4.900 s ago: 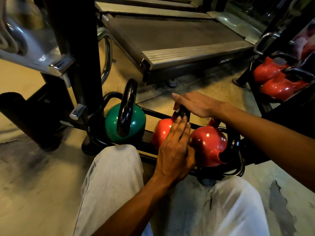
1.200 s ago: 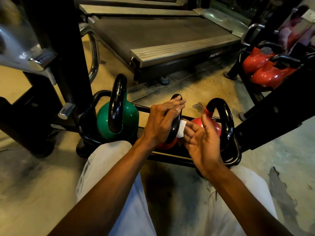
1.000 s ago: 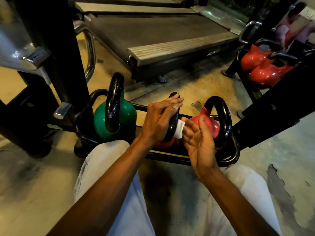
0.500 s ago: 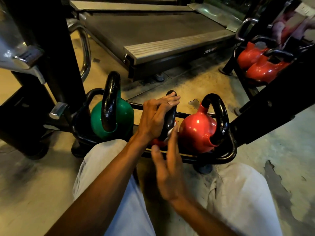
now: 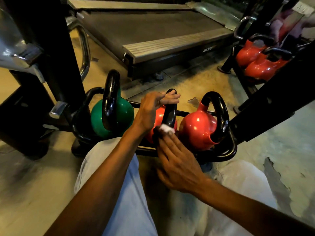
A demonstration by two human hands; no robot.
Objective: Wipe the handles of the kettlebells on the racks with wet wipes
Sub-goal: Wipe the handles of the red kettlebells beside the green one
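The glossy black handle (image 5: 169,114) of the middle red kettlebell (image 5: 157,121) is gripped near its top by the left hand (image 5: 151,111), and most of that kettlebell's body is hidden behind both hands. A small white wet wipe (image 5: 166,129) is pressed against the handle's lower part by the straight fingers of the right hand (image 5: 177,160), only its upper edge being visible beyond the fingertips.

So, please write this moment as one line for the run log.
left hand grips middle red kettlebell handle | right hand presses wet wipe on handle base | green kettlebell untouched
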